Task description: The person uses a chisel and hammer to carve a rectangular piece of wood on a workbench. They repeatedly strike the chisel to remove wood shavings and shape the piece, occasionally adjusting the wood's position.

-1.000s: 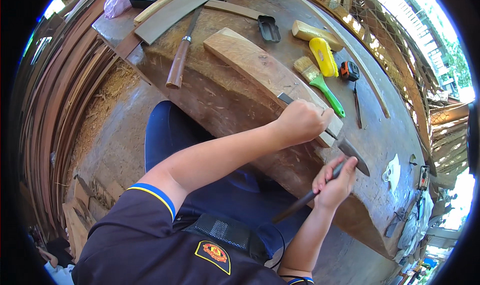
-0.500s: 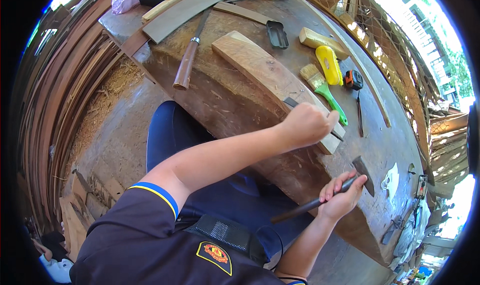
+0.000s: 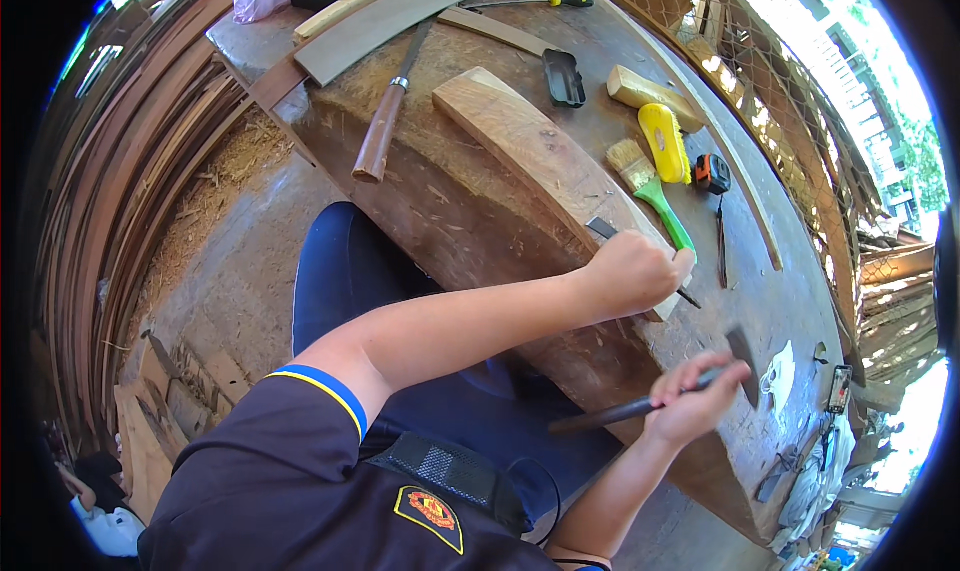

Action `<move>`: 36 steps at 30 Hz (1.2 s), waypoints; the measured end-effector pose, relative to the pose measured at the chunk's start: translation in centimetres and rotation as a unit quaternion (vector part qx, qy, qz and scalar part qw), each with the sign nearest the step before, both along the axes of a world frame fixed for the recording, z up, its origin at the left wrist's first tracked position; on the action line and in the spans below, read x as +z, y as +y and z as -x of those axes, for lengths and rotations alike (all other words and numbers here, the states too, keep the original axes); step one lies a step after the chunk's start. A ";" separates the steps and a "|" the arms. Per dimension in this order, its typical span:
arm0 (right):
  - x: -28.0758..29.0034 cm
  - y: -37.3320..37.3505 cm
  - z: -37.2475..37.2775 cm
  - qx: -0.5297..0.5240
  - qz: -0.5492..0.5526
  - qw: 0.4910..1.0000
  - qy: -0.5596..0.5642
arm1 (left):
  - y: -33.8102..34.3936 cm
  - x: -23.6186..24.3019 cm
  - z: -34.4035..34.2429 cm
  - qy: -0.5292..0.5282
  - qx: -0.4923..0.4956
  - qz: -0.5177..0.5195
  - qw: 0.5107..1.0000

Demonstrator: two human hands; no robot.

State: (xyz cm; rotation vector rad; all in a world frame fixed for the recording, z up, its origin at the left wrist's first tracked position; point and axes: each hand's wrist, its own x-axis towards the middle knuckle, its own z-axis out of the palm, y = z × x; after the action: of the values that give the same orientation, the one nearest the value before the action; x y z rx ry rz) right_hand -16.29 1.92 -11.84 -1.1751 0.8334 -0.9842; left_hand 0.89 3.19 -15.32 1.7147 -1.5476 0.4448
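My left hand (image 3: 635, 276) is closed around a flat metal chisel (image 3: 602, 227), resting on a long wooden block (image 3: 510, 141) near its right end; the chisel's narrow dark shank pokes out right of my fist. My right hand (image 3: 695, 396) grips the dark handle of a hammer (image 3: 610, 417), whose blurred metal head (image 3: 744, 361) is lifted right of the block. A green-handled brush (image 3: 655, 196), a yellow plastic object (image 3: 661, 141) and an orange-black tape measure (image 3: 712, 173) lie beyond the block.
The metal bench (image 3: 770, 301) holds a long wooden-handled tool (image 3: 380, 131), screwdriver (image 3: 570, 1), black tray (image 3: 563, 78), wood strips (image 3: 490, 26) and white item (image 3: 782, 376). Planks (image 3: 110, 221) are stacked left; wire fencing (image 3: 770, 81) runs along the back. Part of another person (image 3: 90, 486) shows at lower left.
My right hand has moved down and right with the hammer, away from the chisel's end. My left fist stays on the block, appearing lower and further right along with the bench items.
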 end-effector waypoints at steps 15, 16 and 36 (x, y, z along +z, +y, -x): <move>1.2 0.2 -1.7 0.002 -0.008 1.000 -0.007 | 0.3 -0.5 -2.1 0.033 -0.001 0.001 0.999; 1.2 -0.1 -1.8 -0.028 -0.010 0.998 -0.046 | 0.4 0.0 -2.0 0.035 -0.008 -0.001 0.999; 1.7 0.9 -4.2 0.014 -0.011 0.999 -0.051 | 1.4 -0.3 -4.2 0.048 -0.002 -0.028 0.998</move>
State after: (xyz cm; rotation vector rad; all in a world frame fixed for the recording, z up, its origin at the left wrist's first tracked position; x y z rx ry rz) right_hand -12.13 2.86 -10.15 -1.1047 0.7427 -1.0016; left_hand 5.08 4.64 -15.60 1.7501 -1.5066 0.3142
